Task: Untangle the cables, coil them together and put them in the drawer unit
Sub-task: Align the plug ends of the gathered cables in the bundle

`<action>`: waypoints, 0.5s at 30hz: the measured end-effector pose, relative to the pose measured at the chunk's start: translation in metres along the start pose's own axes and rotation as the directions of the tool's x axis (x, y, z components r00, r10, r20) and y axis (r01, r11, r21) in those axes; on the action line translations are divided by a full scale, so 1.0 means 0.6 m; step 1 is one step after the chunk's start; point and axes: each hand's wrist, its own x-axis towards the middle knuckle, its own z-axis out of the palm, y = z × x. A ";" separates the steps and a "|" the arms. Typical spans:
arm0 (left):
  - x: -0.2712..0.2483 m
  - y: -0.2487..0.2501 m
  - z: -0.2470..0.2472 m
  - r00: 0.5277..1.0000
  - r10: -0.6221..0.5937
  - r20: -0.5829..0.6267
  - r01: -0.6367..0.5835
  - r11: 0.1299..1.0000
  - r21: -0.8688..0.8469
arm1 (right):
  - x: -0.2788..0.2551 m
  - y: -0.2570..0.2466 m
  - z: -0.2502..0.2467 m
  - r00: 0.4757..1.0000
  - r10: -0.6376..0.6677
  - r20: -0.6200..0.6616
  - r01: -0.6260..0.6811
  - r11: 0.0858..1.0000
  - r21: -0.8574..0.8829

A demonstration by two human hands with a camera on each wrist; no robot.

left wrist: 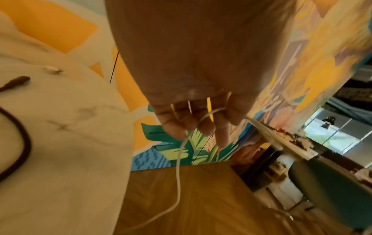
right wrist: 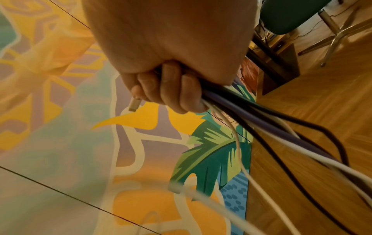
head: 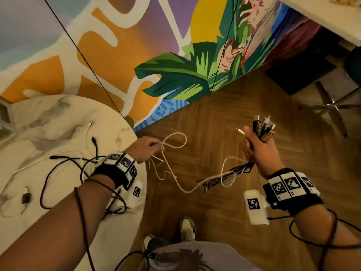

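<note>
My right hand (head: 254,141) grips a bundle of cables (head: 262,127) upright, their plugs sticking out above the fist; in the right wrist view the fingers (right wrist: 173,92) curl round black, purple and white cords (right wrist: 271,127). The bundle's tails (head: 224,178) hang below and sag toward my left side. My left hand (head: 145,148) pinches a white cable (head: 172,147) that forms a loop in the air over the floor; in the left wrist view it runs across the fingertips (left wrist: 201,120) and drops down as a white cord (left wrist: 178,174). No drawer unit is in view.
A round marble table (head: 48,133) at the left carries more loose cables: a black one (head: 64,165), a white one (head: 88,132) and a small plug (head: 26,196). A painted wall (head: 156,55) stands behind. A chair base (head: 332,106) is at the right on the wooden floor.
</note>
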 end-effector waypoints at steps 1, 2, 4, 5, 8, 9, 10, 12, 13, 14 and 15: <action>0.005 -0.014 0.012 0.998 -0.046 0.048 0.041 0.993 0.107 | 0.000 -0.003 -0.001 1.000 -0.010 0.002 0.010 1.000 0.005; 0.010 -0.029 0.023 0.990 -0.107 0.093 0.082 0.967 0.243 | 0.000 -0.007 0.000 1.000 -0.019 0.000 0.019 1.000 0.018; 0.011 -0.044 0.040 0.956 -0.263 0.131 0.168 0.854 0.492 | 0.000 -0.015 0.000 0.999 -0.034 -0.012 0.035 0.997 0.064; 0.010 -0.042 0.048 0.946 -0.306 0.104 0.204 0.816 0.540 | 0.000 -0.019 0.001 0.999 -0.040 -0.011 0.041 0.996 0.081; 0.004 0.009 0.079 0.986 -0.156 0.063 0.114 0.897 0.428 | 0.001 -0.025 0.004 0.999 -0.050 0.016 0.049 0.996 0.080; 0.000 0.039 0.087 0.996 -0.045 0.082 0.014 0.937 0.348 | 0.001 -0.025 0.007 0.998 -0.052 0.021 0.050 0.996 0.073; -0.003 0.068 0.095 0.992 0.058 0.111 -0.085 0.964 0.250 | 0.001 -0.026 0.011 0.998 -0.055 0.026 0.053 0.996 0.066; -0.010 0.128 0.099 0.972 0.178 0.154 -0.186 0.982 0.040 | 0.000 -0.034 0.022 0.998 -0.055 0.035 0.053 0.997 0.058; -0.013 0.154 0.098 0.965 0.207 0.159 -0.200 0.978 -0.063 | -0.003 -0.040 0.028 0.998 -0.050 0.043 0.047 0.997 0.063; -0.013 0.179 0.095 0.956 0.248 0.153 -0.230 0.965 -0.130 | -0.006 -0.046 0.034 0.997 -0.047 0.058 0.042 0.996 0.074; -0.013 0.201 0.093 0.942 0.296 0.156 -0.271 0.949 -0.162 | -0.010 -0.054 0.041 0.995 -0.052 0.081 0.044 0.995 0.092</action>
